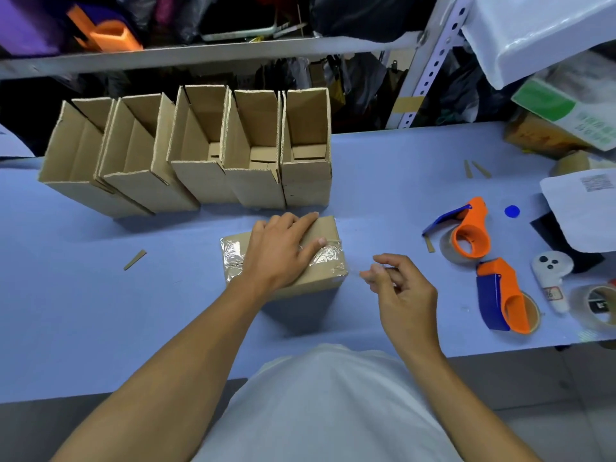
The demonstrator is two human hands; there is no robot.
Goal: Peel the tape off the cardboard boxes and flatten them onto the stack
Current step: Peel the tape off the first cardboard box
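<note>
Taped brown cardboard box (320, 228) sits under flat left hand (278, 250); right hand (398, 290) fingers curl, maybe pinching clear tape; next, pull.

2 tape dispensers (471, 233), white controller (550, 271)

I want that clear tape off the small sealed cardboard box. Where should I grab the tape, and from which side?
Probably at the clear tape's crinkled right end, where it wraps over the small sealed cardboard box's edge. Come from the right with the right hand, pinching; the left hand already presses the top flat.
</note>
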